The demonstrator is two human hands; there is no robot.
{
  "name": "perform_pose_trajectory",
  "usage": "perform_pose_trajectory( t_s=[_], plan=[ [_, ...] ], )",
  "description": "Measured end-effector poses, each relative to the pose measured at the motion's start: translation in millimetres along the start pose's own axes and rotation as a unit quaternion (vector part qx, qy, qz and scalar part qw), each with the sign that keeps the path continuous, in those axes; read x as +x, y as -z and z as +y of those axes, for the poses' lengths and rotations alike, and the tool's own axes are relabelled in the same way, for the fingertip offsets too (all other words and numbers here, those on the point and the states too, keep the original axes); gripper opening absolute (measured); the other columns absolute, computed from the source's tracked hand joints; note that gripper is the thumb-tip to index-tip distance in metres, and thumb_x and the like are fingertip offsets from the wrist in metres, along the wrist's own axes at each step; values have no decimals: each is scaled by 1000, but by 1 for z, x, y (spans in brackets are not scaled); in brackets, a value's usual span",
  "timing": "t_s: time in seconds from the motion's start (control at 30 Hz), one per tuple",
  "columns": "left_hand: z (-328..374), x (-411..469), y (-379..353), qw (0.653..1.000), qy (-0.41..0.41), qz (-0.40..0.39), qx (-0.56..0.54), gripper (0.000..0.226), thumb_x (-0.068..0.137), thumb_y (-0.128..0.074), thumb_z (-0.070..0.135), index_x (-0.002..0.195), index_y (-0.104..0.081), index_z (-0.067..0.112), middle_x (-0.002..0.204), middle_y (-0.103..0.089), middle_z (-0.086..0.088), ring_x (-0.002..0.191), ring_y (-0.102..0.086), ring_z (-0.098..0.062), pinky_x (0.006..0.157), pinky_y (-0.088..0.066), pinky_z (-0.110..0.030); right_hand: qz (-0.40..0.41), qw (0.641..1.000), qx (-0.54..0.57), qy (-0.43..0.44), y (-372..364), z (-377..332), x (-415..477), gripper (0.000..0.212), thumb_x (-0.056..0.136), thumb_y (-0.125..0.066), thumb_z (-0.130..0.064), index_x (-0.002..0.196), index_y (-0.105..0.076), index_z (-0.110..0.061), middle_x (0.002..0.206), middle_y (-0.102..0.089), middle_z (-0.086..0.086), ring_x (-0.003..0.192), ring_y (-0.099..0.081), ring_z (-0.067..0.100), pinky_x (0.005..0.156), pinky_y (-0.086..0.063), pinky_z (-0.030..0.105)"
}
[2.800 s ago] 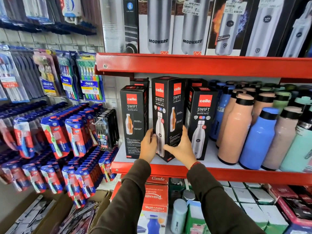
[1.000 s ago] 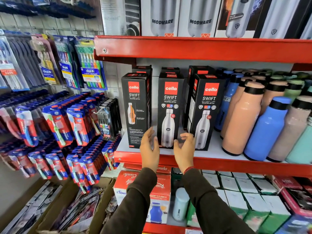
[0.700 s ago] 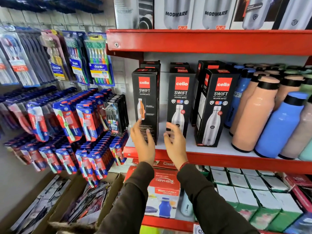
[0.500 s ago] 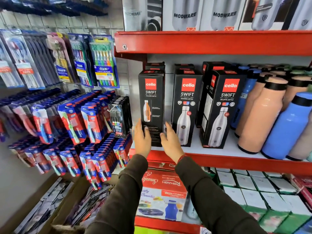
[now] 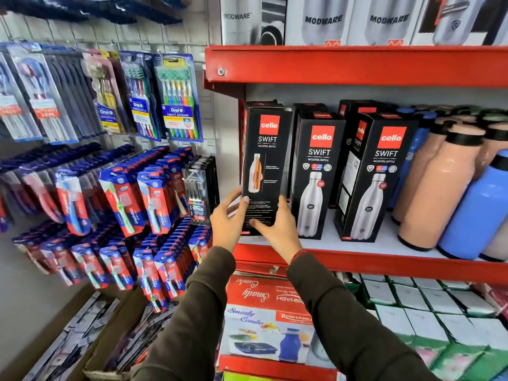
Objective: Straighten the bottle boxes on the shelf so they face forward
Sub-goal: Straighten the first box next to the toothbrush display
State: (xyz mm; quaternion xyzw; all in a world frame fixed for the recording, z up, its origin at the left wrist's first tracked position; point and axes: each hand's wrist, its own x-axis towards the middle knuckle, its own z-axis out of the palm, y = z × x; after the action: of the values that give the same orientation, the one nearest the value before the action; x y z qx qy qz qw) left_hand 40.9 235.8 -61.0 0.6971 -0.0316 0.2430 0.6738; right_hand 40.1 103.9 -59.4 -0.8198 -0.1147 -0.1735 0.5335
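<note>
1. The left hand (image 5: 229, 224) and the right hand (image 5: 277, 229) clasped the lower part of the leftmost bottle box (image 5: 265, 171) from either side, fingers curled partway round its edges, neither wide open nor clenched.
2. The left fingertips (image 5: 245, 199) pressed the box's left edge; the right thumb (image 5: 258, 225) lay across its front face, low down, with the other fingers behind the right edge.
3. The grip probably sat low so the box could be pivoted on its base rather than lifted.
4. The box stood at the left end of the red shelf (image 5: 357, 261), its base by the front lip, just above the wrists, and appeared slightly tilted.
5. To the right of the right fingers, the middle box (image 5: 316, 174) faced forward, while the third box (image 5: 376, 177) showed a side panel, so seemingly needed turning.
6. Loose bottles (image 5: 428, 188) stood further right, well away from both hands.
</note>
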Motion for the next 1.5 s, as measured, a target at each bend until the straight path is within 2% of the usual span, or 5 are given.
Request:
perform_pose_trajectory(
  t_s=[0.3, 0.57, 0.9, 1.1, 1.5],
  plan=[
    [15, -7, 6, 998, -25, 55, -1, 30, 87, -69, 34, 116, -64, 27, 118, -66, 7, 99, -65, -6, 86, -57, -33, 65, 997, -22, 20, -11, -20, 7, 82, 59, -85, -51, 126, -44, -28, 116, -65, -6, 110, -62, 11, 89, -57, 30],
    [1, 21, 12, 1000, 6, -21, 18, 45, 100, -39, 15, 144, -43, 21, 149, -46, -1, 134, -44, -12, 119, -33, -40, 48, 999, -9, 14, -9, -22, 6, 89, 59, -86, -32, 135, -40, -24, 124, -58, -4, 112, -52, 4, 98, -49, 26],
    [-14, 24, 23, 997, 29, -69, 1, 22, 99, -52, 18, 120, -50, 23, 127, -58, 0, 122, -53, -16, 113, -41, -44, -76, 993, -85, 20, -7, -13, 7, 85, 97, -53, -19, 156, 7, -18, 166, 12, 2, 150, 2, 6, 109, -4, 10],
    [-25, 23, 15, 999, -15, -42, 29, 35, 97, -55, 11, 132, -48, 8, 134, -55, -7, 109, -56, -2, 94, -44, -8, -70, 991, -113, 31, -10, -5, 11, 74, 98, -40, -3, 156, 5, -14, 167, 5, 3, 153, -5, 16, 109, -4, 11],
    [-31, 22, 3, 997, -55, -49, 39, 38, 95, -56, 11, 132, -46, 13, 132, -55, 1, 123, -57, -16, 91, -45, -5, -6, 995, -96, 21, -12, 9, 16, 78, 92, -44, 8, 157, -9, -18, 161, -24, 4, 147, -30, 19, 109, -19, 14]
  ],
)
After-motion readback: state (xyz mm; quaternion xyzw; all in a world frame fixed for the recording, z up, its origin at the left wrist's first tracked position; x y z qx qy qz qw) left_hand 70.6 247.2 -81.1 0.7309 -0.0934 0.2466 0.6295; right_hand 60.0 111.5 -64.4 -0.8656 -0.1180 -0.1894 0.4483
